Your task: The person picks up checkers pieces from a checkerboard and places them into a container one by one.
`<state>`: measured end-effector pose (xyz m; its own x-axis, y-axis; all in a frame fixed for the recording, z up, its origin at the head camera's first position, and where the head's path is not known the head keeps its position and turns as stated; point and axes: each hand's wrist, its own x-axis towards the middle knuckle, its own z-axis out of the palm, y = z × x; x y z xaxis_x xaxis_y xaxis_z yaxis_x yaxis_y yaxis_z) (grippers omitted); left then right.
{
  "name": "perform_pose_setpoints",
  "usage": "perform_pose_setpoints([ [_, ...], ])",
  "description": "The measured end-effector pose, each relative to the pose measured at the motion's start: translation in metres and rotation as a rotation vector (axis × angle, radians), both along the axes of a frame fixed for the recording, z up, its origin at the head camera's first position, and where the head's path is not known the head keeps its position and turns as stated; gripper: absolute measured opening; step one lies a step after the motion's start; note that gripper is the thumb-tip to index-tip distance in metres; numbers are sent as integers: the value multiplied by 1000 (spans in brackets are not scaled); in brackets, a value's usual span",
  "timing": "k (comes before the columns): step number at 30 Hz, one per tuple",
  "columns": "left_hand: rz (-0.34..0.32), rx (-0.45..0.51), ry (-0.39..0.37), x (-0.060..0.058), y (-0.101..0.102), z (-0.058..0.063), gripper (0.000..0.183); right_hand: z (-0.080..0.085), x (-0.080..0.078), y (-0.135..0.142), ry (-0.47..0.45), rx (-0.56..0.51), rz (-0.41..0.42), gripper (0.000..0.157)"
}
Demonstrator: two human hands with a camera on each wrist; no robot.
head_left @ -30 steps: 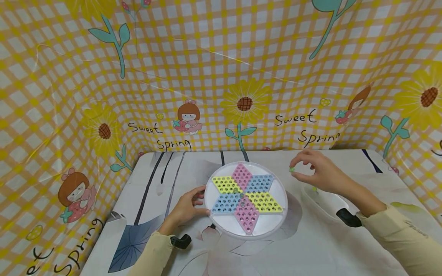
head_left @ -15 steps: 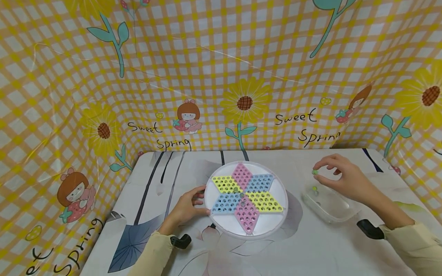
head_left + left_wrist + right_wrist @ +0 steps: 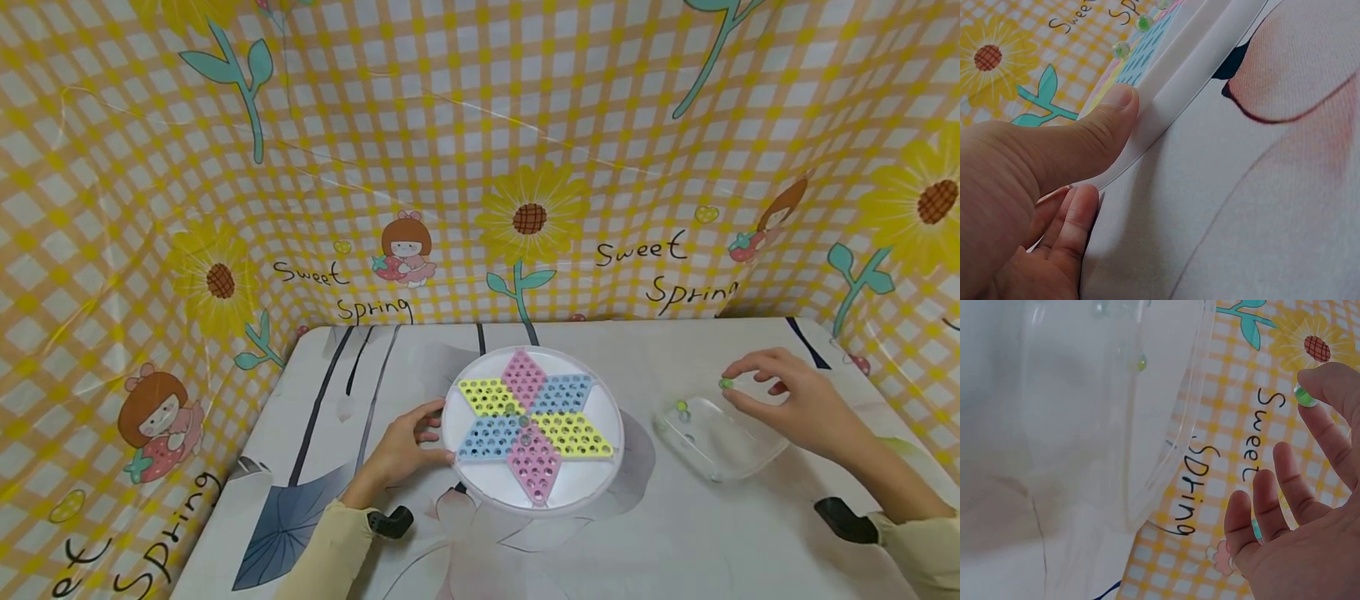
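A round white Chinese checkers board (image 3: 588, 479), with a pink, yellow and blue star of holes, lies on the table. Several glass marbles (image 3: 524, 422) sit near the star's centre. My left hand (image 3: 401, 450) holds the board's left rim, thumb (image 3: 1094, 134) against the edge and fingers lower at its side. Between thumb and index finger, my right hand (image 3: 798, 404) pinches a green-and-clear marble (image 3: 1305, 395), its other fingers spread loosely. That hand is above the right end of a clear plastic container (image 3: 738, 475). Inside the container, a few marbles (image 3: 682, 407) gather toward its far left corner.
The table (image 3: 637, 550) wears a pale cloth with a flower and leaf print. Behind it and along both sides hangs a yellow checked curtain (image 3: 465, 192) with sunflowers. The container stands to the right of the board, with a gap between them.
My right hand has moved right and slightly down, from between board and container to over the container's right end, still pinching the marble. The left hand and board stay put.
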<state>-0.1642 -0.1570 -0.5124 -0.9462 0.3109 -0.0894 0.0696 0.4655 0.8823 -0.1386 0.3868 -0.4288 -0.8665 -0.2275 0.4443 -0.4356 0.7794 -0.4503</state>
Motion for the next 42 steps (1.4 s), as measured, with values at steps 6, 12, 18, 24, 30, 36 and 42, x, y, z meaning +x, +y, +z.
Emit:
perform_pose_setpoints([
  [6, -4, 4, 5, -1, -1, -1, 88, -4, 5, 7, -70, -25, -53, 29],
  [12, -5, 54, 10, -2, 0, -4, 87, -15, 9, 9, -104, -32, -63, 26],
  [18, 3, 58, 11, -2, 1, -5, 88, -23, 12, 9, -189, -4, -129, 23],
  [24, -4, 26, 12, -3, 0, -6, 87, -28, 12, 9, -236, -6, -149, 22],
  [30, 5, 20, -1, -1, 0, -2, 87, -30, 13, 10, -217, -6, -148, 21],
  [36, 2, 32, -2, -1, 0, -3, 87, -33, 13, 10, -201, -9, -142, 20],
  [42, -3, 16, -7, -1, -1, -4, 88, -34, 13, 10, -185, -10, -136, 20],
])
